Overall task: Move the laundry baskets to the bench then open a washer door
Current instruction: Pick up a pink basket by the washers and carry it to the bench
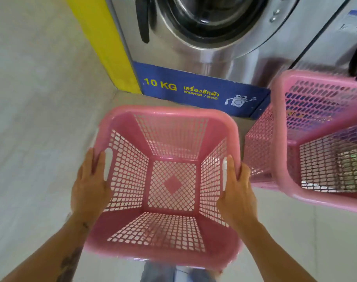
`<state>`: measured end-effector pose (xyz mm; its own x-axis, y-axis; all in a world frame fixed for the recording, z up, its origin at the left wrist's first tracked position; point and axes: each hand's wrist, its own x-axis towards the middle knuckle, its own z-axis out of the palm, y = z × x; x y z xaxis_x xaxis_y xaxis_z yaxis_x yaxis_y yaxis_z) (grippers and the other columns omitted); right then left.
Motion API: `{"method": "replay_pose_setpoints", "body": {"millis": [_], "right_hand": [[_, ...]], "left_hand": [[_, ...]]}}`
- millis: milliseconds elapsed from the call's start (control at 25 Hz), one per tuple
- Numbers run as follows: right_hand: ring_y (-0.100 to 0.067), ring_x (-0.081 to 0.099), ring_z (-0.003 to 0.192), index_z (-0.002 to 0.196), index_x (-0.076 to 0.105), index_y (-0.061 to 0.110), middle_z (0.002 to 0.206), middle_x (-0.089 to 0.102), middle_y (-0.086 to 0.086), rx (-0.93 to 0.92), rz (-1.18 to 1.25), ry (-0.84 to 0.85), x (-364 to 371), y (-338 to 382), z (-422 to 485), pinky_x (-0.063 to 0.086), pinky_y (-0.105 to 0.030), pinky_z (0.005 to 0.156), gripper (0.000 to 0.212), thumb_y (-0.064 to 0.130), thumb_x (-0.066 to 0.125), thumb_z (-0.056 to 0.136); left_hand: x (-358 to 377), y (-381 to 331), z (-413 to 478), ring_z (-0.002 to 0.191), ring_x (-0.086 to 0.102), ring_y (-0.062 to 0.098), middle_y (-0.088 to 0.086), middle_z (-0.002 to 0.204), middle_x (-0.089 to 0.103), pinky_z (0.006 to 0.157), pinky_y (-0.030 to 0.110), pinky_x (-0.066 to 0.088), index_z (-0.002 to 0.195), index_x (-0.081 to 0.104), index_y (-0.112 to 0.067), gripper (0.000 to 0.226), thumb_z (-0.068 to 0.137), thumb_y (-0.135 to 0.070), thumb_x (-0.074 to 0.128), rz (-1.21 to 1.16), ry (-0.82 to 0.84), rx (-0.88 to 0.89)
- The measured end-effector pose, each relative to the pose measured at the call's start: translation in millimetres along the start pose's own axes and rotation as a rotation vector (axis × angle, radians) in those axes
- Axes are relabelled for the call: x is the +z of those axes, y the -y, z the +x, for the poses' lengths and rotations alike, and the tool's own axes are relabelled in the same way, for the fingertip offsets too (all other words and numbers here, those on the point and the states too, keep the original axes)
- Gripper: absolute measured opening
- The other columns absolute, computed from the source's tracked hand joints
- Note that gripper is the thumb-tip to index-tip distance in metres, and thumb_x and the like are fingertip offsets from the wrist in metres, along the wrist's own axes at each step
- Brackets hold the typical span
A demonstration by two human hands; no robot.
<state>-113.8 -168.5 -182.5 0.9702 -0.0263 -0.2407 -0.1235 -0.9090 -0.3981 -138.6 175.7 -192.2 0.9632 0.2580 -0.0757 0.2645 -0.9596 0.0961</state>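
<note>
Pale floor tiles ran up to the closed washer (204, 33), where I held one empty pink basket (167, 180) by its rim, left hand (90, 186) and right hand (236, 192) fingers pressed together over the handle slots, risking clipping the second basket (316, 139) just beside it.

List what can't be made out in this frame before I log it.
- Bench: none in the head view, so the drop-off spot is unknown.
- Second pink basket: cut off by the right edge.
- Washer door: top cropped by the upper edge; its latch can't be judged.
- Fingers of left hand and right hand: partly hidden behind the walls of the held pink basket.
</note>
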Motion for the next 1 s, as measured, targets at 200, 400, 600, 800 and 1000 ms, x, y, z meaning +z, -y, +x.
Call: {"method": "replay_pose_setpoints", "body": {"millis": [200,400,600,800,1000], "right_hand": [[-0.041,0.052,0.115,0.150,0.015,0.019,0.140,0.027,-0.011,0.037,-0.020,0.110,36.6,-26.6,-27.3,0.054,-0.052,0.080,0.084,0.005,0.057,0.079],[-0.042,0.054,0.109,0.148,0.012,0.020,0.138,0.031,-0.013,0.008,-0.023,0.112,90.0,-27.4,-25.3,0.054,-0.056,0.078,0.085,0.004,0.057,0.077],[-0.040,0.055,0.110,0.150,0.000,0.023,0.139,0.027,-0.014,-0.073,-0.046,0.141,133.7,-6.2,-25.6,0.056,-0.052,0.078,0.089,0.014,0.059,0.085],[-0.036,0.055,0.111,0.151,-0.004,0.024,0.143,0.026,-0.014,-0.134,-0.032,0.204,145.3,26.2,-26.2,0.055,-0.050,0.081,0.089,0.021,0.057,0.086],[-0.032,0.050,0.122,0.150,0.012,0.028,0.141,0.038,-0.010,-0.095,0.058,0.343,102.4,33.1,-26.7,0.050,-0.048,0.093,0.074,0.022,0.050,0.087]], "left_hand": [[36.0,5.6,-39.0,0.141,0.032,0.032,0.006,0.162,0.016,0.102,0.051,0.046,0.154,0.017,-0.019,0.079,0.087,-0.014,0.058,-0.045,0.115,-0.082],[85.1,41.6,-36.9,0.136,0.037,0.036,0.012,0.160,0.020,0.098,0.050,0.048,0.153,0.020,-0.014,0.082,0.083,-0.010,0.062,0.018,0.050,-0.033],[105.5,85.8,-13.6,0.136,0.034,0.043,0.021,0.158,0.021,0.101,0.052,0.046,0.151,0.021,-0.005,0.088,0.075,0.001,0.065,0.071,0.015,0.015],[84.4,97.9,3.2,0.145,0.019,0.036,0.014,0.162,0.007,0.113,0.045,0.035,0.153,0.012,-0.005,0.101,0.072,0.000,0.071,0.038,0.182,-0.175],[43.7,61.9,-10.1,0.134,0.043,0.029,0.006,0.153,0.036,0.103,0.037,0.044,0.142,0.043,-0.013,0.067,0.077,-0.006,0.058,-0.200,0.226,-0.243]]}}
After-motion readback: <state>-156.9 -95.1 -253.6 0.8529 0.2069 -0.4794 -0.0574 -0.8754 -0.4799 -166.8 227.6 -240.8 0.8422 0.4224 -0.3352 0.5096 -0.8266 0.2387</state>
